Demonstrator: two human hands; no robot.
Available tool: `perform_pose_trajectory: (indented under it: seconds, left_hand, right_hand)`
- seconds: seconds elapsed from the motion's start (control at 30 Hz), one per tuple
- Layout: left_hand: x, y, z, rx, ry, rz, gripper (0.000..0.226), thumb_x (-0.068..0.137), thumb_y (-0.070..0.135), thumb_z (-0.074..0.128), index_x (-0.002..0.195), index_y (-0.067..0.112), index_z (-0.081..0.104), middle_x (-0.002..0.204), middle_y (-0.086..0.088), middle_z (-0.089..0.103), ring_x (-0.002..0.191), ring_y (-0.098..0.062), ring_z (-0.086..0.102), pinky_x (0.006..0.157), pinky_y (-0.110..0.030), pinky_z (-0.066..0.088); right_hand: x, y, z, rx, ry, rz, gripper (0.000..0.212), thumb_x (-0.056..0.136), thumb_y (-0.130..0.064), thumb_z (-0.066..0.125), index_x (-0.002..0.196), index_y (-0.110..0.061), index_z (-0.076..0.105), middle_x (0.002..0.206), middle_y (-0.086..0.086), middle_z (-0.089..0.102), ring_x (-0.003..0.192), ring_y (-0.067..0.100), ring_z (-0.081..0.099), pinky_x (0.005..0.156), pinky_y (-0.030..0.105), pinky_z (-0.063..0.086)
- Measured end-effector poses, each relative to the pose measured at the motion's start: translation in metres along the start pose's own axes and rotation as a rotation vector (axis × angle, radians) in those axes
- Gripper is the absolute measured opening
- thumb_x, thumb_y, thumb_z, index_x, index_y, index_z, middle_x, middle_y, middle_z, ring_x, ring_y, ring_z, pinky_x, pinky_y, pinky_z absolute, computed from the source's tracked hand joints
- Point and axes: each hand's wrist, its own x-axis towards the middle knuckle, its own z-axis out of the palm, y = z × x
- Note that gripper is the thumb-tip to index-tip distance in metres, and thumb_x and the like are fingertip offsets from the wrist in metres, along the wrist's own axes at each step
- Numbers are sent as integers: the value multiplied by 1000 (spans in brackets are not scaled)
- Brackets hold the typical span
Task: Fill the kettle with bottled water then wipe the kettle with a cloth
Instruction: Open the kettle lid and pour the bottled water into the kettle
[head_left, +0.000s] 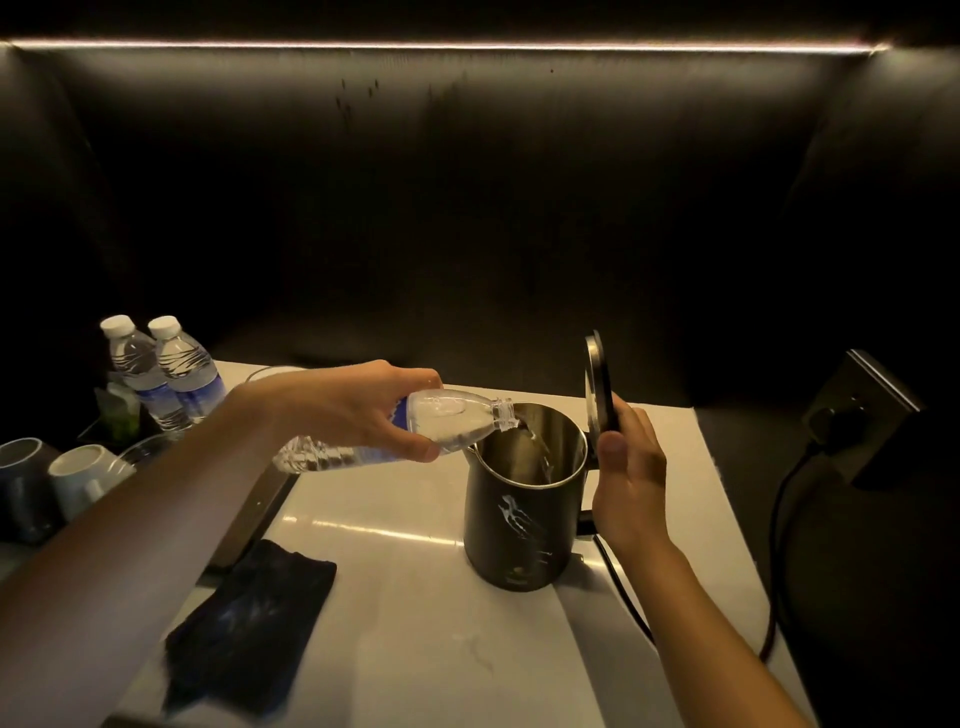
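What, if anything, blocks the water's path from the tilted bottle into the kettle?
Nothing visible: the right hand holds the hinged lid upright, and the clear plastic bottle in the left hand pours into the dark steel kettle.

We are viewing from one head-worn wide-angle camera, looking forward and down onto the white tabletop (395, 613) at close range. Both forearms are entering from the bottom edge; the dark wall (467, 182) is filling the upper half.

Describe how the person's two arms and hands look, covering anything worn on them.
Both forearms are bare: no sleeve shows on either up to the frame edge. The left hand and right hand wear no gloves, and no watch, bracelet or ring is visible. The dim light hides finer detail.
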Motion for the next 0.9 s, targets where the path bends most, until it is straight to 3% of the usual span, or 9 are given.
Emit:
perform_pose_trajectory:
  seconds: [0.57,0.73,0.9]
  left_hand:
    - [-2,26,-26,223,-68,-99,51,73,60,74,110,38,47,105,11,62,96,-19,65,82,-32,60]
    - [-2,34,-30,269,-64,-109,51,73,60,73,111,38,46,105,9,62,93,-16,65,80,-29,59]
    - [-4,38,-35,299,-75,-114,53,72,63,72,110,39,45,108,6,63,96,-19,65,86,-37,60]
  right_hand:
    - [0,-2,0,24,-9,8,103,75,-90,24,136,-13,55,118,1,57,98,4,57,80,27,53]
    - [-1,-3,-1,17,-14,6,102,75,-90,24,136,-14,54,120,2,58,98,7,57,82,28,53]
    - [-1,-5,-2,13,-22,-3,104,75,-90,23,137,-13,54,121,5,59,104,17,59,81,26,52]
